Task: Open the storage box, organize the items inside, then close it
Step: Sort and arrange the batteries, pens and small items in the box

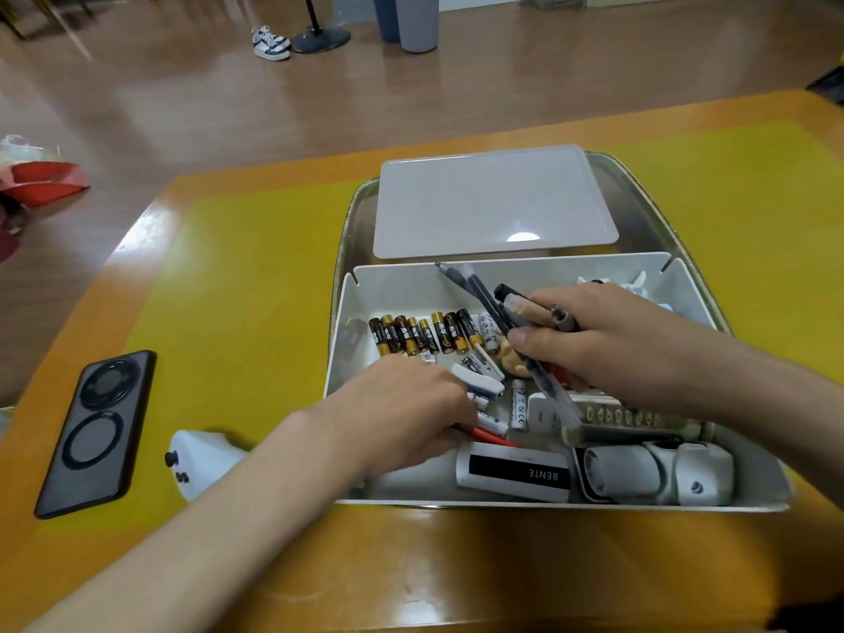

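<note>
Head view
Table (283, 582): orange rim round a yellow mat; bare mat to the left of and beyond the tray, bare orange strip along the near edge.
Tray (351, 207): metal, raised rim; carries both the box and its lid.
Box (340, 331): white, open, in the near half of the tray; left wall just beside the tray's left rim, near wall at the tray's near rim.
Lid (493, 203): off, flat in the far half of the tray, just beyond the box's far wall.
Batteries (420, 333): row lined up in the far-left part of the box, clear floor between the row and the far wall.
Right hand (607, 340): over the middle of the box, fingers curled round a bundle of pens (484, 296); tips slanting toward the far wall, barrels passing under the thumb.
Left hand (411, 404): reaching over the left wall into the near-left part, knuckles up, fingertips hidden among small items beside a stapler (479, 381) and a red cable (491, 436); whether anything is held, cannot tell.
Near side of box: crowded with a white carton (514, 470), a white camera (657, 470) and a clear case (635, 422); little free floor there.
Phone (98, 431): face down on the mat, well left of the tray.
White controller (201, 459): between phone and tray, partly under the left forearm.
</note>
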